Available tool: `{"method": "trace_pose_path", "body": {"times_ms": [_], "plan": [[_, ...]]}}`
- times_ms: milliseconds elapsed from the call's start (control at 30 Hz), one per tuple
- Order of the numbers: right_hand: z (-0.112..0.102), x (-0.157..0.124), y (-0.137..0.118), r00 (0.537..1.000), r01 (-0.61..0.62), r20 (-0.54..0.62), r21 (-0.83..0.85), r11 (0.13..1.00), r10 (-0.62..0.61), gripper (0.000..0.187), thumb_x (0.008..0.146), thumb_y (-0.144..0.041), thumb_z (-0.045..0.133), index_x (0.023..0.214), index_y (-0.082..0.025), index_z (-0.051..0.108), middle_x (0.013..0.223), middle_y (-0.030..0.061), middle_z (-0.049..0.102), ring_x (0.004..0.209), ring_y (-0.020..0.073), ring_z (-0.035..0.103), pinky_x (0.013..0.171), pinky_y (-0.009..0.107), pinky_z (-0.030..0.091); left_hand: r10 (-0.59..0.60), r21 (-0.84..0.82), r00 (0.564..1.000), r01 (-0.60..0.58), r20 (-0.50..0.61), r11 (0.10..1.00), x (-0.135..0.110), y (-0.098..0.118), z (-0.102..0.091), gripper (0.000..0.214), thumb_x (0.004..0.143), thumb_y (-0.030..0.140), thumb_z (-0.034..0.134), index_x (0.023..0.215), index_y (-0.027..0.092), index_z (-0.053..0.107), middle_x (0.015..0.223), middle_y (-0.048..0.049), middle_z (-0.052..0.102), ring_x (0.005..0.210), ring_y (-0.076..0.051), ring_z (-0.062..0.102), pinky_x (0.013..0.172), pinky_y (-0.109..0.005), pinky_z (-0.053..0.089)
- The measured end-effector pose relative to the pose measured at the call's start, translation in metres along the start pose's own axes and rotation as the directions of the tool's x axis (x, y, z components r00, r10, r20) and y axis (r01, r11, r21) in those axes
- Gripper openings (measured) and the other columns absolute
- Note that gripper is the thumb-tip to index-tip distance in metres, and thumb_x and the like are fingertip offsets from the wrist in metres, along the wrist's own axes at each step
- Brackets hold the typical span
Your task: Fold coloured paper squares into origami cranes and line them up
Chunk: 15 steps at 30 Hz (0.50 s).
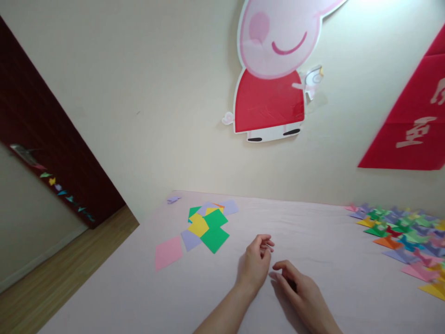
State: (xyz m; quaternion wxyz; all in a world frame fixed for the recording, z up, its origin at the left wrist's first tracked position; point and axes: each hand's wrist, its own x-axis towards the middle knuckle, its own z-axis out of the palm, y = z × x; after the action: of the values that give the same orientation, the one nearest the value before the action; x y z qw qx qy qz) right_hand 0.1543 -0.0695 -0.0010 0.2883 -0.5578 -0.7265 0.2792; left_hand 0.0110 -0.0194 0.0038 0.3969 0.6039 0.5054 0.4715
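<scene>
My left hand (256,263) is over the pale tablecloth (139,297), its fingers loosely curled and slightly apart, with nothing visible in it. Close on its right is my right hand (301,290), also curled, with a small gap between thumb and forefinger and no object showing there. The hands do not appear to touch. Left of them lies a loose pile of paper squares: a green paper square (215,239), a yellow paper square (199,226) and lilac ones. A pink paper square (168,253) lies flat at the pile's near left.
Rows of folded paper figures (399,241) cover the table's right side. A small lilac folded paper (173,200) sits at the far left corner. Behind the table, a cartoon pig cutout (269,102) and a red banner (410,125) hang on the wall. A dark door (52,116) stands left.
</scene>
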Motion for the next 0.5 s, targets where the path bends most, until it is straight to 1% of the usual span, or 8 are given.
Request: {"method": "trace_pose_path", "body": {"times_ms": [33, 100, 167, 233, 300, 333, 400, 500], "plan": [[-0.001, 0.000, 0.002, 1.000, -0.015, -0.010, 0.015, 1.000, 0.015, 0.035, 0.092, -0.052, 0.039, 0.097, -0.024, 0.058, 0.060, -0.0027, 0.059, 0.057, 0.0182, 0.059, 0.059, 0.026, 0.043, 0.008, 0.039, 1.000, -0.007, -0.020, 0.999, 0.006, 0.001, -0.008, 0.032, 0.079, 0.006, 0.049, 0.104, 0.023, 0.062, 0.097, -0.0026, 0.069, 0.084, -0.015, 0.066, 0.076, -0.027, 0.053], [-0.002, 0.001, 0.002, 0.999, -0.029, -0.017, 0.032, 0.999, 0.030, 0.037, 0.091, -0.054, 0.039, 0.096, -0.024, 0.059, 0.060, -0.0027, 0.058, 0.058, 0.0181, 0.058, 0.060, 0.026, 0.043, 0.017, 0.126, 0.996, -0.007, -0.083, 0.992, 0.024, 0.000, -0.033, 0.029, 0.078, 0.006, 0.049, 0.097, 0.022, 0.063, 0.097, -0.0025, 0.068, 0.087, -0.015, 0.064, 0.078, -0.027, 0.052], [-0.002, 0.002, -0.001, 0.999, -0.033, -0.013, 0.045, 0.998, 0.034, 0.037, 0.091, -0.054, 0.040, 0.095, -0.023, 0.060, 0.061, -0.0025, 0.059, 0.058, 0.0179, 0.057, 0.060, 0.026, 0.042, 0.010, 0.219, 0.985, 0.028, -0.170, 0.975, 0.044, -0.003, -0.066, 0.027, 0.077, 0.007, 0.048, 0.095, 0.020, 0.063, 0.100, -0.0047, 0.066, 0.090, -0.017, 0.063, 0.079, -0.029, 0.051], [-0.002, 0.002, -0.006, 0.999, -0.042, -0.022, 0.063, 0.997, 0.044, 0.033, 0.090, -0.050, 0.042, 0.093, -0.023, 0.061, 0.060, -0.0028, 0.058, 0.058, 0.0173, 0.056, 0.059, 0.025, 0.040, -0.001, 0.315, 0.972, 0.077, -0.237, 0.946, 0.061, -0.008, -0.102, 0.023, 0.073, 0.008, 0.050, 0.091, 0.018, 0.063, 0.099, -0.0066, 0.064, 0.096, -0.020, 0.061, 0.088, -0.033, 0.049], [-0.004, 0.004, -0.010, 0.998, -0.053, -0.036, 0.091, 0.994, 0.057, 0.029, 0.090, -0.044, 0.044, 0.090, -0.022, 0.063, 0.059, -0.0035, 0.057, 0.057, 0.0162, 0.054, 0.059, 0.025, 0.038, -0.012, 0.403, 0.961, 0.126, -0.275, 0.907, 0.074, -0.015, -0.133, 0.021, 0.074, 0.014, 0.053, 0.092, 0.017, 0.062, 0.102, -0.0086, 0.062, 0.101, -0.023, 0.059, 0.096, -0.037, 0.045], [-0.004, 0.004, -0.011, 0.997, -0.056, -0.041, 0.103, 0.993, 0.061, 0.026, 0.090, -0.041, 0.045, 0.090, -0.022, 0.063, 0.059, -0.0041, 0.055, 0.057, 0.0155, 0.053, 0.058, 0.024, 0.037, -0.022, 0.444, 0.958, 0.153, -0.286, 0.883, 0.078, -0.019, -0.146, 0.022, 0.074, 0.016, 0.053, 0.094, 0.016, 0.062, 0.103, -0.0094, 0.061, 0.102, -0.024, 0.058, 0.097, -0.038, 0.044], [-0.006, 0.006, -0.010, 0.996, -0.063, -0.054, 0.116, 0.991, 0.070, 0.022, 0.089, -0.036, 0.046, 0.089, -0.022, 0.063, 0.058, -0.0050, 0.053, 0.056, 0.0142, 0.051, 0.056, 0.023, 0.034, -0.051, 0.522, 0.952, 0.209, -0.301, 0.827, 0.082, -0.026, -0.166, 0.023, 0.076, 0.021, 0.052, 0.097, 0.018, 0.062, 0.105, -0.0096, 0.061, 0.104, -0.027, 0.058, 0.098, -0.041, 0.044], [-0.006, 0.007, -0.008, 0.995, -0.069, -0.059, 0.129, 0.989, 0.077, 0.019, 0.087, -0.031, 0.047, 0.089, -0.021, 0.064, 0.057, -0.0058, 0.051, 0.056, 0.0128, 0.048, 0.056, 0.022, 0.032, -0.090, 0.639, 0.947, 0.276, -0.308, 0.718, 0.079, -0.034, -0.183, 0.027, 0.076, 0.027, 0.051, 0.098, 0.017, 0.063, 0.109, -0.0122, 0.060, 0.108, -0.031, 0.056, 0.101, -0.044, 0.040]]}}
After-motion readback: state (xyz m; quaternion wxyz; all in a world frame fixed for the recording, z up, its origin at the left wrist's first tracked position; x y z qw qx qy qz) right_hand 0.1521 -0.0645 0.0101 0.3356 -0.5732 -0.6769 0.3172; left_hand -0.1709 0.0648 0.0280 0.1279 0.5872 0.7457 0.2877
